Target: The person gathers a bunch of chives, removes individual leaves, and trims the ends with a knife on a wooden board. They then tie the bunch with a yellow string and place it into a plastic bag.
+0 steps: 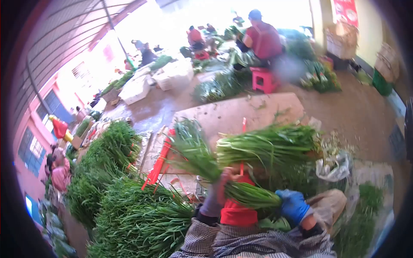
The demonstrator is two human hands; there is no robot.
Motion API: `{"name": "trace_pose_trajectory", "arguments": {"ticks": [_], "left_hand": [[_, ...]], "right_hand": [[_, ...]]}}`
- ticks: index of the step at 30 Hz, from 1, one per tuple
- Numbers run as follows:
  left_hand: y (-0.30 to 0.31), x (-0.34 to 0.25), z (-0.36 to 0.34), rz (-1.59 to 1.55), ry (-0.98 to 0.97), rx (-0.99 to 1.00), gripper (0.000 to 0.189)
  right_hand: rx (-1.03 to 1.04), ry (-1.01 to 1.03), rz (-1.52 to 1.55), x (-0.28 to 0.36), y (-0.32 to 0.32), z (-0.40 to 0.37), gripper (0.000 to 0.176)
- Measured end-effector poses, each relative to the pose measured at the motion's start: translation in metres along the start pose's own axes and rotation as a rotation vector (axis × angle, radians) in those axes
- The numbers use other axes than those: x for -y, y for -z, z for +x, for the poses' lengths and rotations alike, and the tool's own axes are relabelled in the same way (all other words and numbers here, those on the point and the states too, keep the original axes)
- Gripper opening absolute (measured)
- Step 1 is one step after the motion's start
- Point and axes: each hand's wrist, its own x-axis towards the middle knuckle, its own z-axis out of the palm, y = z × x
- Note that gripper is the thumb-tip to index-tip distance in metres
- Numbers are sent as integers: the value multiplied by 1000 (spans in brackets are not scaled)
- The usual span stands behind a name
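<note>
A bunch of long, thin green leaves, which look like chives, lies slantwise across my lap. My left hand, slightly blurred, is closed round its middle, and the leaf tips fan out up and to the left. Round the lower right end of the bunch, my right hand in a blue glove is closed. Just beyond my hands, a larger pile of the same greens rests on a board, stem ends toward the left. Red ties lie left of it.
Tall heaps of bundled greens stand on my left. A clear plastic bag lies on the right, near more loose greens. Ahead, a person sits by a pink stool. White sacks lie farther back.
</note>
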Motion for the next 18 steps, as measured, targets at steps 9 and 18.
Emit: {"name": "trace_pose_trajectory", "arguments": {"ticks": [9,18], "left_hand": [[79,9,-97,200,378,-80,15],[113,-7,-85,-376,223,-187,30]], "right_hand": [[31,-329,362,-34,-23,-35,20],[14,-341,605,-50,4,-41,16]]}}
